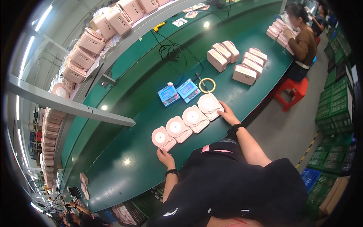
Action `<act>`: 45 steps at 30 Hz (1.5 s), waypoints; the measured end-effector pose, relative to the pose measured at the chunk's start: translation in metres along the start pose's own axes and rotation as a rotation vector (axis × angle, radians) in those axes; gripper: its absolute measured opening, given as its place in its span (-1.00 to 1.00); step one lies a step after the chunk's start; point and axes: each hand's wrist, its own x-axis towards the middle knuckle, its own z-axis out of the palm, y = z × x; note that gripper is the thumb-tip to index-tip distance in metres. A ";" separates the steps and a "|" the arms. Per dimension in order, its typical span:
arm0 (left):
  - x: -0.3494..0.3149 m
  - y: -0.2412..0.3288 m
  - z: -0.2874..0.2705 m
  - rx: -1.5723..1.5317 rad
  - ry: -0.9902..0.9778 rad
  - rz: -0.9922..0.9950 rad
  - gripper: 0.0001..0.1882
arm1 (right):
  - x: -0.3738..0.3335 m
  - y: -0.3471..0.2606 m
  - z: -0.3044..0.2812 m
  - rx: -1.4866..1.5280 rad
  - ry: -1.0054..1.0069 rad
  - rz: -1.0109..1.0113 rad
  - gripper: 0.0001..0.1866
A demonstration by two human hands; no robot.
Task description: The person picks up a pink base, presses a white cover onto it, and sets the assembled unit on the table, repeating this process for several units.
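Several pale pink devices shaped like small record players, each with a round disc and a white centre, lie side by side in a slanting row on the green table. At the row's left end, my left hand (166, 159) has its fingers against the near edge of the leftmost pink record-player-shaped device (163, 138). My right hand (228, 115) grips the outer side of the rightmost one (209, 104), with thumb on its corner. The two middle devices (177, 128) touch their neighbours in the row and are held by neither hand directly.
Beyond the row stand two blue boxes with screens (188, 90) and a yellow tape roll (207, 85). More pink devices stand upright (249, 66) farther right. A shelf of pink units (90, 41) runs along the left. A person (304, 43) sits by a red stool (291, 92).
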 end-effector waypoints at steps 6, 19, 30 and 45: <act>-0.003 0.014 0.006 0.165 0.064 0.172 -0.61 | 0.003 0.012 -0.001 -0.042 0.041 -0.032 -0.38; -0.005 0.015 0.006 0.211 0.079 0.209 -0.61 | 0.000 -0.005 0.009 -0.182 0.092 0.026 -0.28; -0.008 0.014 0.002 0.187 0.074 0.193 -0.61 | 0.002 0.000 0.011 -0.180 0.108 0.013 -0.28; -0.006 0.015 0.003 0.190 0.067 0.196 -0.62 | -0.002 -0.011 0.022 -0.470 0.180 -0.048 -0.02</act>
